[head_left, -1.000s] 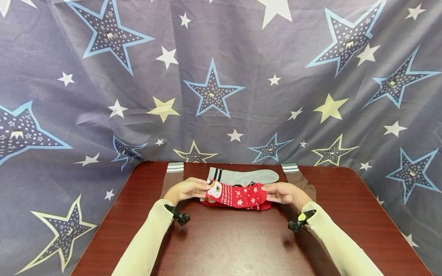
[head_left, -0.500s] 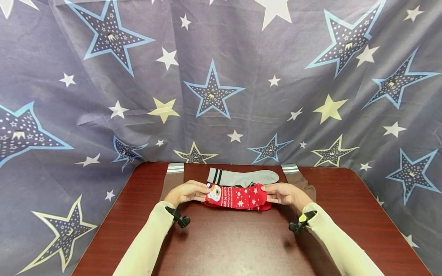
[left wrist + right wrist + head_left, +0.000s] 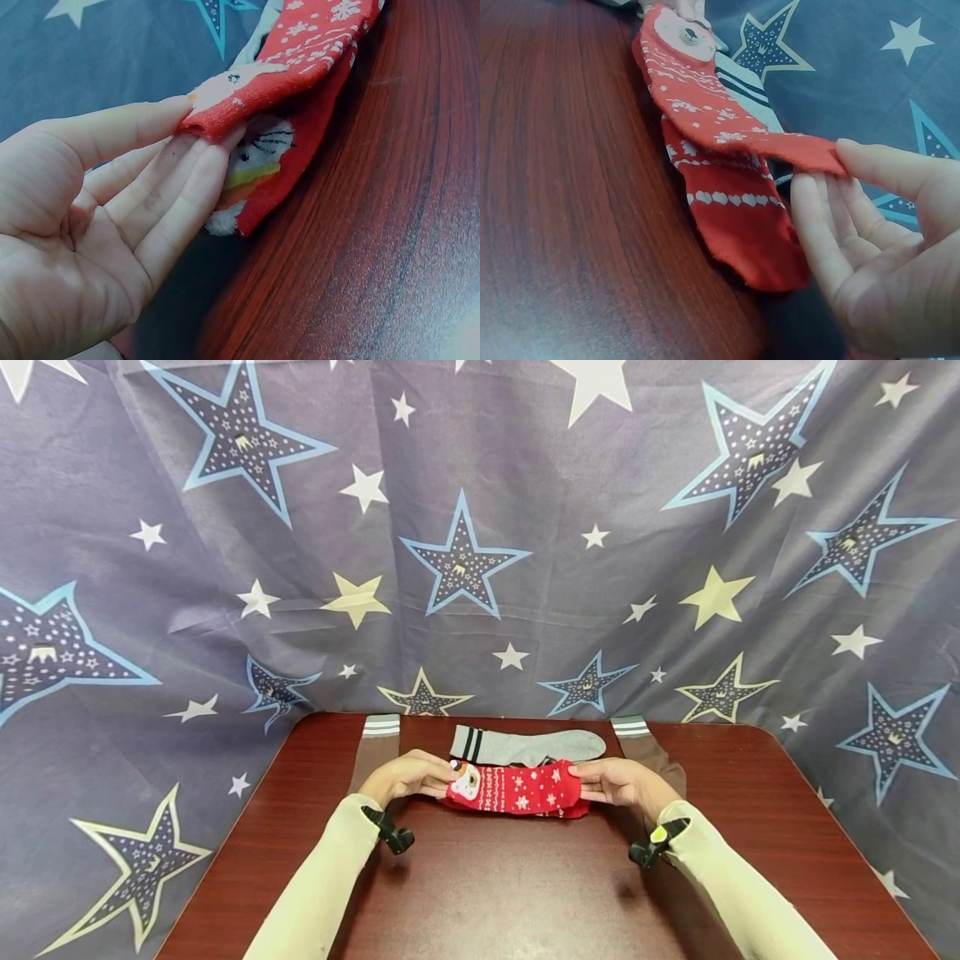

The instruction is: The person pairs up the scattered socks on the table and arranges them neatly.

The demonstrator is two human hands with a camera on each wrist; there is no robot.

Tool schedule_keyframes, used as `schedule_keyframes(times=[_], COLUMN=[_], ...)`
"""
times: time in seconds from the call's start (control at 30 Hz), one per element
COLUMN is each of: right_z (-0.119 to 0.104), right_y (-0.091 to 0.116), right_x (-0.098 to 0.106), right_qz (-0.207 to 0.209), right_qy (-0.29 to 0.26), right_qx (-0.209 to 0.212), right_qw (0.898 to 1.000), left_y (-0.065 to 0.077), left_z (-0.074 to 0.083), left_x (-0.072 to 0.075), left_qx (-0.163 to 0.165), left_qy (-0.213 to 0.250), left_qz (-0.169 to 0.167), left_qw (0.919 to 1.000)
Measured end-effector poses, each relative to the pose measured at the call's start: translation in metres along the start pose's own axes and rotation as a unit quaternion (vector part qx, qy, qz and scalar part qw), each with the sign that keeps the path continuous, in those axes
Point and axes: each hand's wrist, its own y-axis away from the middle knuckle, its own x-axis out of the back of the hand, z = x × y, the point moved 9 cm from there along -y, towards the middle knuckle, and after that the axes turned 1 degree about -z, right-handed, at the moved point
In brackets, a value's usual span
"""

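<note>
A red sock (image 3: 517, 789) with a white bear face and snowflakes is stretched between both hands above the table. My left hand (image 3: 405, 777) pinches its bear-face end between thumb and fingers. At the opposite end, my right hand (image 3: 622, 781) pinches the plain red tip. Beneath it lies a second red sock (image 3: 742, 240), with a row of white hearts in the right wrist view and a whiskered animal face in the left wrist view. The upper sock hides much of this lower one. Just behind them lies a grey sock (image 3: 540, 746) with two black stripes.
Brown socks with grey, white-striped cuffs lie on either side, one at the left (image 3: 378, 747) and one at the right (image 3: 648, 756), partly behind the hands. All rest on a dark red wooden table (image 3: 510, 893). A star-patterned curtain (image 3: 465, 652) hangs along its back edge.
Both hands keep their pinch on the red sock. Its bear-face end has dropped slightly toward the lower sock since a second ago; over the last half second almost nothing moves.
</note>
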Motion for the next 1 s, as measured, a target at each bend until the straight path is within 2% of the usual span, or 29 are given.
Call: schedule_keyframes(times=[0.27,0.5,0.63,1.0], right_z=[-0.001,-0.005,-0.009,-0.015], right_y=[0.0,-0.001,0.0,0.005], right_x=[-0.001,0.005,0.005,-0.004], right_qz=[0.003,0.064,0.079,0.067], right_qy=[0.014,0.054,0.072,0.066], right_qx=[0.003,0.009,0.016,0.03], right_qw=[1.0,0.996,0.994,0.995], left_y=[-0.003,0.001,0.002,0.0], left_z=[0.005,0.01,0.012,0.009], left_x=[-0.001,0.0,0.001,0.004], left_qx=[0.004,0.008,0.012,0.019], left_qy=[-0.016,-0.042,-0.053,-0.061], left_qz=[0.011,0.027,0.035,0.05], left_qw=[0.9998,0.9987,0.9979,0.9967])
